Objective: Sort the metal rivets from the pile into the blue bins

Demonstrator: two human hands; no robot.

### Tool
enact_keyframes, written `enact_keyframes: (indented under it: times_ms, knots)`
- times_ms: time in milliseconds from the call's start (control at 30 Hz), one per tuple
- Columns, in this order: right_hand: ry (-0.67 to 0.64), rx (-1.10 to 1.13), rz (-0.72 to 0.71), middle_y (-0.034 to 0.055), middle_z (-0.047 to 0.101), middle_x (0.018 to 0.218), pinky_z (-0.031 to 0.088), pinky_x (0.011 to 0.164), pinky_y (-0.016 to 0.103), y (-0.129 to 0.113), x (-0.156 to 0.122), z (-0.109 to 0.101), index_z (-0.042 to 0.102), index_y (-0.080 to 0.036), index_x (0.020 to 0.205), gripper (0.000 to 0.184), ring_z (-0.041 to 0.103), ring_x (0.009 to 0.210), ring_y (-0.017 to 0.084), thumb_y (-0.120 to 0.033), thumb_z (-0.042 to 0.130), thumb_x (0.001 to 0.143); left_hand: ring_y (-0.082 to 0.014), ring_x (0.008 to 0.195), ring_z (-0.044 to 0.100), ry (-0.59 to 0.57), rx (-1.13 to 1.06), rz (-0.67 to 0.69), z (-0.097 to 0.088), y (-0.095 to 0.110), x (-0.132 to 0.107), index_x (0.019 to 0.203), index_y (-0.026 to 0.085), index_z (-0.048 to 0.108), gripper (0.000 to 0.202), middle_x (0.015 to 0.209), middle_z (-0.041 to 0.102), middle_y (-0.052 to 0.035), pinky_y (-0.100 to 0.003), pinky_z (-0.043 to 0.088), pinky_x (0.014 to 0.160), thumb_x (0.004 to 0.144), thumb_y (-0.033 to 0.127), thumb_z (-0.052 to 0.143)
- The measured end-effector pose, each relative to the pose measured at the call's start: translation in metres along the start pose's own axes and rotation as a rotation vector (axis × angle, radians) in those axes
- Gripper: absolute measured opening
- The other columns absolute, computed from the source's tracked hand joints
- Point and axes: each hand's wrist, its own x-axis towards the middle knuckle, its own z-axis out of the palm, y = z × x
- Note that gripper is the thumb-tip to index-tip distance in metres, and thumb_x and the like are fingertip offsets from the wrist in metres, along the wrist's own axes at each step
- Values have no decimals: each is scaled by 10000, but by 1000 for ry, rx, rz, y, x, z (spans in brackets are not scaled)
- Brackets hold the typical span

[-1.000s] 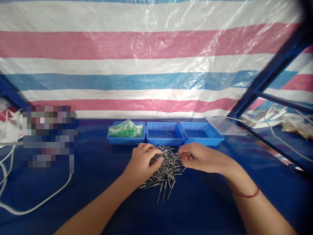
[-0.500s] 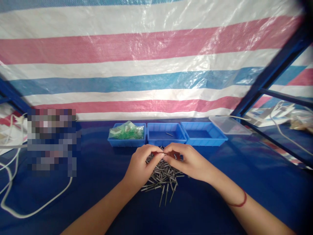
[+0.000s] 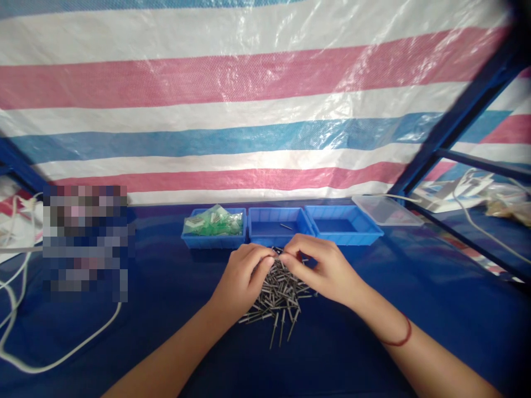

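A heap of blind rivets (image 3: pixel 282 293), grey metal with long thin stems, lies on the blue tabletop, several stems pointing toward me. My left hand (image 3: pixel 244 273) is over the left side of the heap, with its thumb and index finger pinched together. Opposite it, my right hand (image 3: pixel 321 268) also pinches with thumb and index finger, its fingertips close to the left ones. Between the fingertips there is something small and dark, too small to make out. The hands partly hide the back of the heap.
Behind the hands stand three blue bins: the left bin (image 3: pixel 213 240) holds green-tinted plastic bags, the middle bin (image 3: pixel 269 237) a single rivet (image 3: pixel 286 226). Beside the right bin (image 3: pixel 352 239) lies a clear plastic lid (image 3: pixel 390 211). A white cable (image 3: pixel 62 367) loops at left.
The fingertips of my two hands have parted slightly, and my right hand has risen a little. The heap looks the same. The view has shifted slightly.
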Motion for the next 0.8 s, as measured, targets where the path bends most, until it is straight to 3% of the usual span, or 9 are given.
enact_keyframes:
  times_ms: [133,233,367,467,567,667,800]
  knots:
    - [249,-212,80,34,601,716,418,657,299,22,8,-2,573,-207,770,232,538,659,160,-368,500,920,-205,999,574,23,33,-50,4,-4,-3,1260,220,463,331,1046,638,-62,-368,417,907,932,259,470]
    - [245,-385,119,73,633,773,411,737,335,36,14,-7,617,-187,859,267,570,755,206,-422,500,911,-221,1007,560,0,59,-50,5,-5,-4,1230,206,496,313,1038,640,-67,-389,410,905,919,249,486]
    - [-38,-332,194,45,619,717,396,661,294,33,12,-25,624,-177,777,301,553,677,167,-412,488,906,-234,1029,540,-62,102,-33,5,-5,-4,1113,206,584,220,1050,641,-65,-395,402,889,911,229,499]
    - [-395,-140,334,-3,574,620,367,562,245,28,2,-43,600,-174,689,268,507,578,121,-378,533,849,-232,1035,534,-92,113,-29,8,-2,-3,1071,221,612,199,1042,643,-55,-391,396,879,912,215,491]
    - [-688,-84,520,-4,590,615,342,513,230,28,-7,-53,596,-171,678,308,517,567,123,-470,631,742,-229,1038,529,-107,119,-21,12,2,-2,1047,224,626,193,1027,648,-46,-387,387,867,910,209,492]
    - [-763,-302,638,4,583,551,273,466,246,30,-13,-50,572,-180,596,431,503,502,131,-597,655,666,-229,1052,514,-119,132,-8,14,6,-3,1039,228,633,189,1021,651,-36,-385,376,865,910,220,494]
    - [-696,-461,633,8,576,495,228,456,264,36,-24,-36,561,-196,542,402,502,460,144,-565,642,682,-215,1031,511,-98,161,16,11,8,-5,1019,225,639,182,1000,657,-22,-374,367,862,911,227,492]
